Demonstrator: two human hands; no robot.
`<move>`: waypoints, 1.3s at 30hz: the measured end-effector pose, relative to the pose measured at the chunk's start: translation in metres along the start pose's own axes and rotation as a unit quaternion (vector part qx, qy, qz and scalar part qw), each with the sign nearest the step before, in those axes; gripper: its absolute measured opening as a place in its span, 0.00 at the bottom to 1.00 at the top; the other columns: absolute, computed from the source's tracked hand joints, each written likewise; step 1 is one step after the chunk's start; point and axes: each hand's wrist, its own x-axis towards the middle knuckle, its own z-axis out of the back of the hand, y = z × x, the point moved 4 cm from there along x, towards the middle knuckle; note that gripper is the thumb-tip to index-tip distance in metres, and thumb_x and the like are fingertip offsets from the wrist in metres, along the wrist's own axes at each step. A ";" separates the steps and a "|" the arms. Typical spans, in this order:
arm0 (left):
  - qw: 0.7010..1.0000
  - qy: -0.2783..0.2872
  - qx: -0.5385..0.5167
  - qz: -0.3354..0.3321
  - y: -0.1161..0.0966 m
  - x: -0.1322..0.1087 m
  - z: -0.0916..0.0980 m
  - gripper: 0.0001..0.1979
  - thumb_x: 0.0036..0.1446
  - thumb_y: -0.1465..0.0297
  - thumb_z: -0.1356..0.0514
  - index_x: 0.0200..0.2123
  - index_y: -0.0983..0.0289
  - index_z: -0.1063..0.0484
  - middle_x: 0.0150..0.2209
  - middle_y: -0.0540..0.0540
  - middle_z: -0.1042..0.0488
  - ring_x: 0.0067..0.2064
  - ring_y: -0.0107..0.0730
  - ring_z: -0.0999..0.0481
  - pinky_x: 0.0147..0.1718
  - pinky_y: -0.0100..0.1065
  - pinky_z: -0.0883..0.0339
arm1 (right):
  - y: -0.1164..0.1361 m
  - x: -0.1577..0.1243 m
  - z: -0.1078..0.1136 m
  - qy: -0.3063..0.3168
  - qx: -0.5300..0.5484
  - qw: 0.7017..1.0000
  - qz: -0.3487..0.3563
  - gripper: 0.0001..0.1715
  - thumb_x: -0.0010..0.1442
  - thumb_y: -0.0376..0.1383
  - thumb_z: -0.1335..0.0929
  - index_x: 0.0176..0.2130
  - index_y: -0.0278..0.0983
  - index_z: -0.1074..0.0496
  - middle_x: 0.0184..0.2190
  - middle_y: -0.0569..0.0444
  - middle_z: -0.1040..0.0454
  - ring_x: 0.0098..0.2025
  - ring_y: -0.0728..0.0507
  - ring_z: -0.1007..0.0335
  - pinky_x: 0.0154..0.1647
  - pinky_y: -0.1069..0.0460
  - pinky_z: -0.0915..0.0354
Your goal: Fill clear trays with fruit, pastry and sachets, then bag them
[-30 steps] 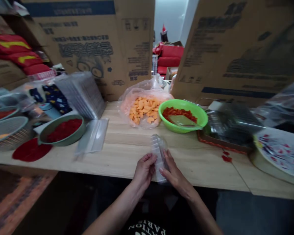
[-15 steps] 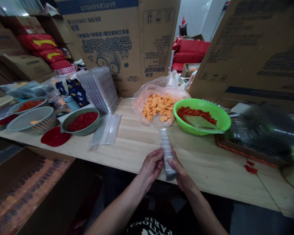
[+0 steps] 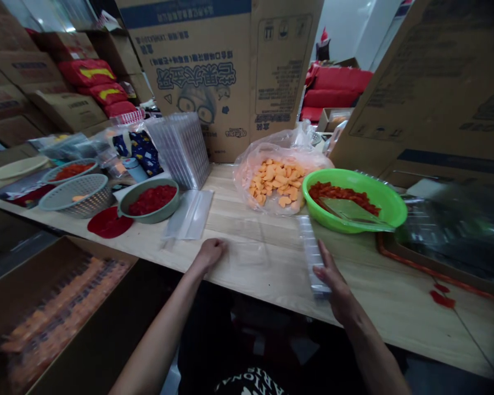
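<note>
My right hand (image 3: 333, 277) is wrapped around the side of a narrow stack of clear plastic trays (image 3: 312, 255), which rests on the table near its front edge. To the left, my left hand (image 3: 212, 252) is closed at the edge of a single thin, clear plastic tray (image 3: 249, 247). That tray is blurred and so see-through that the wood shows beneath it. Beyond the hands lies an open clear bag (image 3: 247, 192) of orange heart-shaped pieces (image 3: 278, 178). Right of the bag stands a green bowl (image 3: 395, 206) of red pieces (image 3: 341, 195) with a clear scoop-like plastic piece (image 3: 354, 211) in it.
Left on the table (image 3: 280, 280) are flat plastic bags (image 3: 195, 216), a grey-green bowl (image 3: 162, 211) of red pieces, a red lid (image 3: 109, 222) and a grey basket (image 3: 74, 200). Tall cardboard boxes (image 3: 239, 104) stand behind. An open carton (image 3: 119, 252) sits below left.
My left hand has left the stack and moved left with a clear tray. My right hand keeps its hold on the stack. The whole view has shifted slightly.
</note>
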 end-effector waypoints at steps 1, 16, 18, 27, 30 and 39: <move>1.000 -0.012 0.011 -0.019 -0.005 0.001 0.004 0.09 0.49 0.78 0.33 0.21 0.67 0.30 0.21 0.44 0.37 0.25 0.21 0.42 0.26 0.26 0.51 | 0.000 -0.002 0.000 0.003 -0.002 1.000 0.011 0.48 0.56 0.51 0.33 0.71 0.48 0.48 0.72 0.54 0.51 0.73 0.33 0.62 0.69 0.32 0.50; 0.854 0.244 -0.401 0.224 -0.019 -0.105 -0.141 0.22 0.33 0.66 0.20 0.27 0.71 0.24 0.24 0.50 0.31 0.27 0.21 0.34 0.29 0.26 0.40 | 0.024 -0.042 -0.049 0.095 0.080 0.989 0.073 0.42 0.60 0.50 0.35 0.70 0.50 0.46 0.71 0.61 0.50 0.73 0.35 0.60 0.73 0.35 0.63; 0.856 0.250 -0.391 0.228 -0.019 -0.106 -0.143 0.23 0.31 0.65 0.20 0.29 0.71 0.24 0.25 0.51 0.30 0.28 0.22 0.34 0.30 0.26 0.40 | 0.022 -0.043 -0.048 0.096 0.081 0.990 0.070 0.42 0.60 0.51 0.36 0.70 0.50 0.46 0.71 0.61 0.49 0.73 0.35 0.59 0.73 0.35 0.62; 0.981 0.175 -0.056 0.068 -0.003 -0.078 -0.136 0.18 0.50 0.60 0.31 0.22 0.64 0.34 0.20 0.46 0.41 0.25 0.25 0.45 0.26 0.29 0.54 | -0.017 -0.017 0.015 -0.024 -0.098 0.992 0.075 0.47 0.58 0.51 0.31 0.71 0.51 0.50 0.73 0.57 0.54 0.73 0.32 0.62 0.71 0.31 0.62; 0.994 0.100 0.036 -0.005 0.001 -0.067 -0.124 0.11 0.46 0.69 0.30 0.22 0.63 0.31 0.24 0.49 0.36 0.29 0.29 0.40 0.29 0.29 0.50 | -0.014 -0.014 0.038 -0.045 -0.128 0.988 0.078 0.46 0.60 0.51 0.33 0.71 0.51 0.50 0.72 0.57 0.53 0.73 0.33 0.59 0.71 0.32 0.60; 0.848 0.315 -0.367 0.215 -0.027 -0.127 -0.171 0.21 0.41 0.62 0.23 0.30 0.70 0.24 0.27 0.52 0.30 0.28 0.23 0.34 0.31 0.28 0.41 | 0.017 -0.038 0.001 0.029 -0.052 0.991 0.122 0.48 0.58 0.53 0.32 0.71 0.47 0.48 0.72 0.56 0.52 0.73 0.33 0.61 0.73 0.36 0.63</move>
